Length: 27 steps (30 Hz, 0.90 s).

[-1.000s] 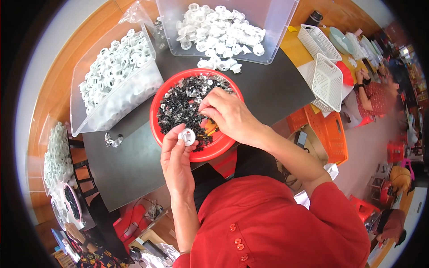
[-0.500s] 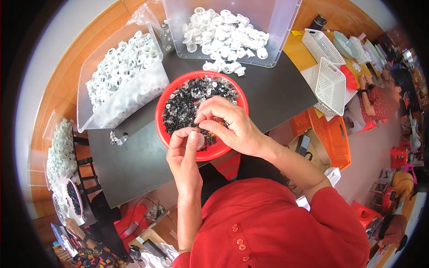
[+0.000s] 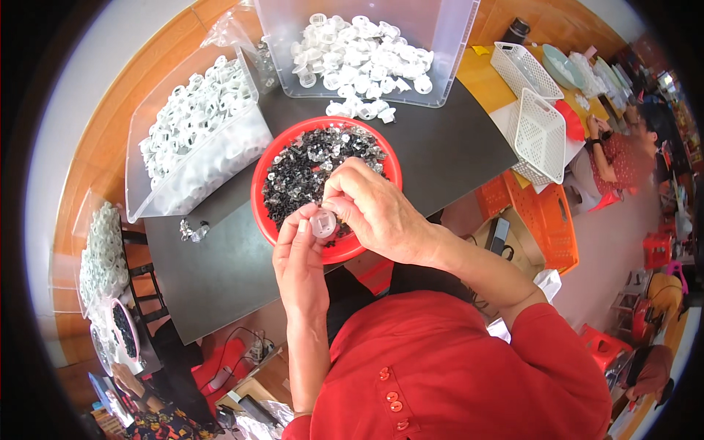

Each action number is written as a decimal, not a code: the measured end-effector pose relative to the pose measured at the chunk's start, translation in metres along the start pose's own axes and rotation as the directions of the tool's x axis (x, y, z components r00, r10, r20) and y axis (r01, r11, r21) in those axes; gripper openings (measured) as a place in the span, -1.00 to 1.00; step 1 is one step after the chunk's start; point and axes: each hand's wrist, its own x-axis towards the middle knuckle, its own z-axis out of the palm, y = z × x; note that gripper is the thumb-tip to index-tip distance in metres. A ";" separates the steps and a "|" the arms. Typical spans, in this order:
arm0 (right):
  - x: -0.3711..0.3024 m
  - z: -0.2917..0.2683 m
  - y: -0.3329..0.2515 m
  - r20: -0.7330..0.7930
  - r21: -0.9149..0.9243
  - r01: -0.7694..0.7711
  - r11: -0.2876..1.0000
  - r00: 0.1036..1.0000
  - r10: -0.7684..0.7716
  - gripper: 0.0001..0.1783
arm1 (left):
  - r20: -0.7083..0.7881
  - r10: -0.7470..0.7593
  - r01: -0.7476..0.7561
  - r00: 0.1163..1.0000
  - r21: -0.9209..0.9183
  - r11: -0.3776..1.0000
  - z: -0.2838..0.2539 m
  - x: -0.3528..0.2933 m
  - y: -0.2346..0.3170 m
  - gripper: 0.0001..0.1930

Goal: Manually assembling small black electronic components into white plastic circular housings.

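Pinching a disc (image 3: 323, 224) in the left hand (image 3: 299, 264), curling the right hand (image 3: 378, 216) beside it, hiding any grip.

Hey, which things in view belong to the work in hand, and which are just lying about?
Seemingly in use:
- round whitish plastic piece, in the left hand, with the right hand at its edge
- small black and clear parts in the red basin

Apparently lying about:
- black flask
- orange crate
- white perforated basket
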 end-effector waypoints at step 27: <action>-0.010 -0.001 -0.006 -0.013 0.207 -0.220 0.953 0.974 0.228 -0.87 | 0.053 0.019 -0.014 0.998 -0.096 0.995 0.002 0.005 -0.011 -0.76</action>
